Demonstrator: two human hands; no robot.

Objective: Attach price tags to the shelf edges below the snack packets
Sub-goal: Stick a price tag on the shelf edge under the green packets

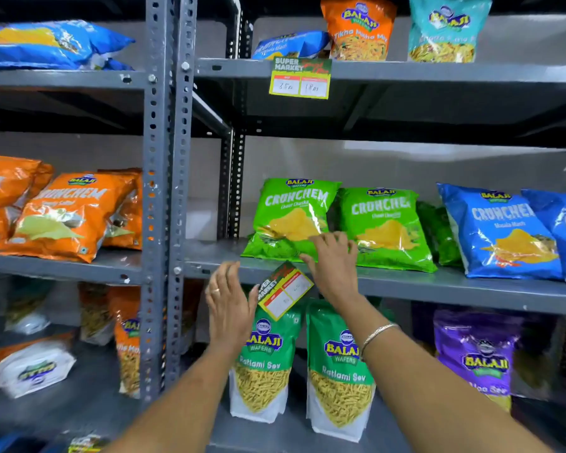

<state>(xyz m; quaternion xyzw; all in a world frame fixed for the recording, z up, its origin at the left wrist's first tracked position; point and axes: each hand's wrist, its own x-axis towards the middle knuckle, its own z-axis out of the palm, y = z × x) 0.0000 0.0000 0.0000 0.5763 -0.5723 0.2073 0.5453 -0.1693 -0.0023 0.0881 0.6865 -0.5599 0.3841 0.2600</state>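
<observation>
Price tag [284, 291], yellow-edged with "Super Market" printed on it, is sitting tilted against the front edge of the middle shelf [438, 284], just below the green chip bag [291, 217]. Whether it is sticking there on its own cannot be told. The left hand [230, 304] is hovering just beside the tag's left edge with its fingers spread flat and open, gripping nothing; a ring is showing on one finger. The right hand [335, 261] is reaching over the shelf edge with fingers loosely spread, resting against the bottom of the green chip bag and close above the tag's upper corner; it is pinching nothing that can be seen. A bracelet [378, 335] is circling the right wrist. Another price tag [300, 78] is hanging straight on the upper shelf edge [438, 71], below the orange snack bag [358, 29]. Green sev packets [339, 371] are standing on the shelf underneath the hands.
</observation>
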